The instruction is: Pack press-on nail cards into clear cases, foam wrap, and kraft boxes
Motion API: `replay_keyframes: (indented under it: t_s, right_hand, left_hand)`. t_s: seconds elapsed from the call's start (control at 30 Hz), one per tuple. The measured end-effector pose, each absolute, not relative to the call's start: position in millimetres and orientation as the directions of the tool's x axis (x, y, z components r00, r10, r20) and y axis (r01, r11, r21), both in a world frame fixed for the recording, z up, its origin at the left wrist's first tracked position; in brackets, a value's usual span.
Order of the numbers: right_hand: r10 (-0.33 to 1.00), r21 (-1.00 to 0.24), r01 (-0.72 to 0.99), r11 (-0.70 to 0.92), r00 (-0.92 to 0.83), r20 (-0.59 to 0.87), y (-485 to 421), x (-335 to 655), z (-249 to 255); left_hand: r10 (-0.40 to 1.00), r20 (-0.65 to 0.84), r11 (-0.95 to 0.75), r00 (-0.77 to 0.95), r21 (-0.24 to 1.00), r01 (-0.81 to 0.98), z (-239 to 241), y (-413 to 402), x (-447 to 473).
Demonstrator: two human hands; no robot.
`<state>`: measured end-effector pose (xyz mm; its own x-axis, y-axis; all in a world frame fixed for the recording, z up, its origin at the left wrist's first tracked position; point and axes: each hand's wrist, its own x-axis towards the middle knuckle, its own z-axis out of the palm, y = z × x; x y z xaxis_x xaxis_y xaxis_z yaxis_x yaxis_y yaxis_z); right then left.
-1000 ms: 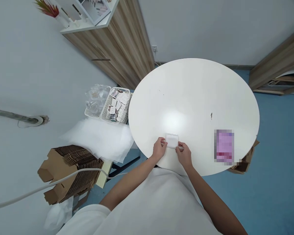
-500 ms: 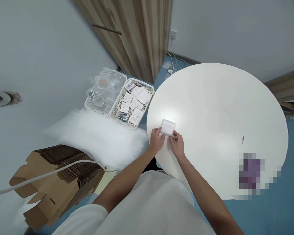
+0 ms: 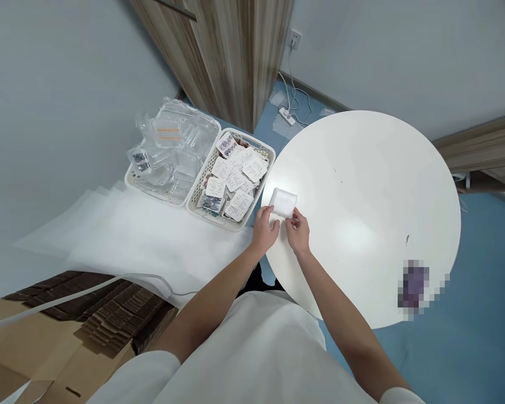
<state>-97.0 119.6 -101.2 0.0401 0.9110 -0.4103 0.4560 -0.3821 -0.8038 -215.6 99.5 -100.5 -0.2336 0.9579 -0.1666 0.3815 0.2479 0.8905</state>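
Observation:
A small white packet, apparently wrapped in thin foam sheet point(image 3: 284, 202), lies at the left side of the round white table. Fingers of my left hand point(image 3: 265, 229) hold its near left corner, the thumb a little apart below the edge. At the near right corner, my right hand point(image 3: 298, 231) has its fingers curled against the packet. What the wrapping contains is hidden. Left of the table, a white basket point(image 3: 192, 209) holds many small printed cards point(image 3: 235, 178), some with coloured pieces. Beside it, another basket point(image 3: 128, 180) is heaped with clear plastic boxes point(image 3: 180, 151).
White foam sheets point(image 3: 122, 233) are stacked below the baskets. Folded brown cartons point(image 3: 67, 348) stand at lower left, a pale cable point(image 3: 67, 298) crossing them. The round table point(image 3: 374, 179) bears a blurred purple item point(image 3: 414, 283). A power strip point(image 3: 287, 116) lies on the floor.
My view has shifted, with the baskets and cartons appearing larger. The white packet now sits slightly farther from my thumbs, and both hands remain at its near edge.

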Motion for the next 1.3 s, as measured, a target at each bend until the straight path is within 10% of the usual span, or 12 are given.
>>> replay_keyframes:
  t_s: [0.63, 0.87, 1.3]
  right_hand:
    - [0.881, -0.78, 0.465, -0.418, 0.0, -0.472, 62, -40, -94]
    - [0.754, -0.79, 0.432, -0.435, -0.305, -0.581, 10, 15, -84]
    - [0.659, -0.838, 0.444, -0.318, -0.531, -0.532, -36, 13, -87]
  left_hand:
    - [0.951, -0.174, 0.275, -0.256, 0.855, 0.44, -87, 58, -209]
    - [0.916, -0.392, 0.387, -0.086, 0.803, 0.454, -65, -26, -192]
    - [0.855, -0.341, 0.502, -0.391, 0.735, 0.456, -8, -124, -200]
